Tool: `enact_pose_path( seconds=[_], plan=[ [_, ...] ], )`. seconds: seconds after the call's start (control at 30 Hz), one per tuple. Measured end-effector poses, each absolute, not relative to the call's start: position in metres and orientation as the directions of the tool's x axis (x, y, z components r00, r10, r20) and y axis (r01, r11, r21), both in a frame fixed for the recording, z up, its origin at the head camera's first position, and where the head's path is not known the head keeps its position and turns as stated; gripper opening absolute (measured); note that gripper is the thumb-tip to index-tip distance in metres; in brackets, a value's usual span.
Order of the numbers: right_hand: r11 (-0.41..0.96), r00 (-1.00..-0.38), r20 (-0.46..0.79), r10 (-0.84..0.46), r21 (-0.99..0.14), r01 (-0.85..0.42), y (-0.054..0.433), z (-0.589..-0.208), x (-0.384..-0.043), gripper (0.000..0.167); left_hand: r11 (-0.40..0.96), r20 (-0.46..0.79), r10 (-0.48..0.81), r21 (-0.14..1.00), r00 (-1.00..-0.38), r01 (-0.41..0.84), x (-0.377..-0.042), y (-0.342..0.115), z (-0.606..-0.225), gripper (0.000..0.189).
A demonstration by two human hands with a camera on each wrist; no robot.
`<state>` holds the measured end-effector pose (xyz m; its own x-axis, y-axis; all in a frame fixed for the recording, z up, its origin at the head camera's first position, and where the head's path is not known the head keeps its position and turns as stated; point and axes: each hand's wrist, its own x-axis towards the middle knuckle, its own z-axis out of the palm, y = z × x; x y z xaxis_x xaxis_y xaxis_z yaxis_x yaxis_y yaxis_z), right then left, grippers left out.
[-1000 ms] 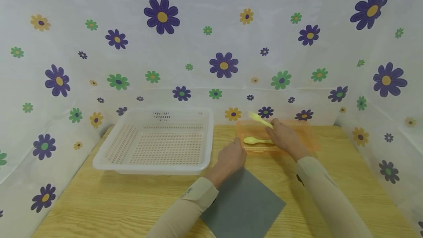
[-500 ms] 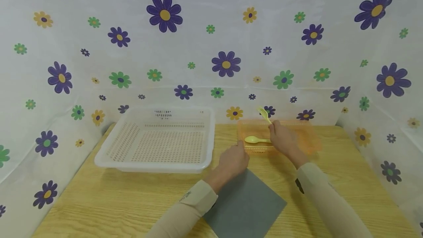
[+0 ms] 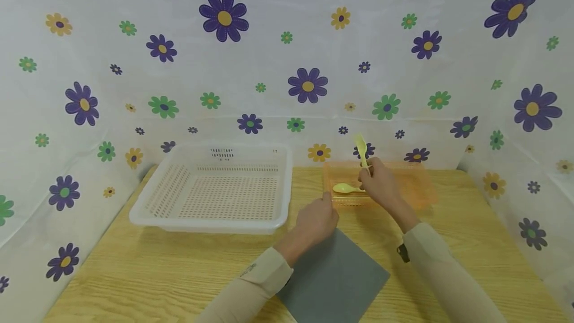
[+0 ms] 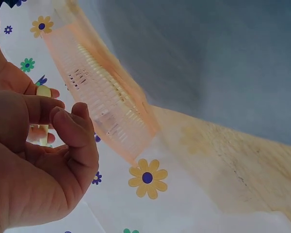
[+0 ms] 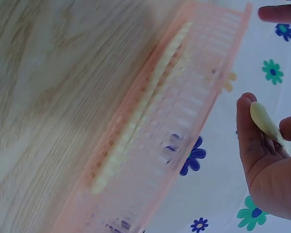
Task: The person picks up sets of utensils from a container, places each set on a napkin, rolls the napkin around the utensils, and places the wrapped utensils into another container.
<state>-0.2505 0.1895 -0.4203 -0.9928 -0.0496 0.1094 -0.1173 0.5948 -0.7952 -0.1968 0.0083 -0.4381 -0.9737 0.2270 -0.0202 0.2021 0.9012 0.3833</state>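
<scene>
My right hand (image 3: 381, 183) pinches a pale yellow plastic fork (image 3: 361, 148) by its handle above the orange basket (image 3: 417, 188). The fork stands nearly upright with its tines up. In the right wrist view, the thumb and fingers pinch the yellow handle (image 5: 265, 121). A yellow spoon (image 3: 343, 188) lies inside the basket, its handle end hidden behind my right hand. My left hand (image 3: 316, 219) is at the basket's front left corner, its fingers loosely curled in the left wrist view. Nothing shows between them; whether a fingertip touches the rim is hard to tell.
A large white perforated basket (image 3: 233, 203) stands left of the orange one on the wooden table (image 3: 157, 273). A grey square mat (image 3: 336, 278) lies in front, partly under my left forearm. Flower-printed white sheeting (image 3: 269, 54) encloses the back and sides.
The fork in my right hand has turned from leaning left to nearly upright, its tines swinging up and right. My left hand stays by the orange basket's corner. The spoon has not moved.
</scene>
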Motion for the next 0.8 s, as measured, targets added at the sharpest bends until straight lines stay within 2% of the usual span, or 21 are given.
enact_pose_path(
  seconds=[0.33,0.63,0.8],
  plan=[
    [0.433,-0.988,0.154,-0.020,-0.889,-0.147,0.171,-0.412,-0.230,0.023,0.897,-0.031,0.266,0.375,-0.963,0.236,-0.188,0.006,-0.439,0.035],
    [0.407,-0.989,0.081,-0.126,-0.905,-0.126,0.166,-0.417,-0.209,0.024,0.874,0.018,0.370,0.331,-0.929,0.355,-0.167,-0.004,-0.440,0.030],
    [0.391,-0.979,0.031,-0.202,-0.914,-0.110,0.162,-0.420,-0.196,0.026,0.877,0.076,0.403,0.252,-0.912,0.408,-0.154,-0.013,-0.441,0.020]
  ],
)
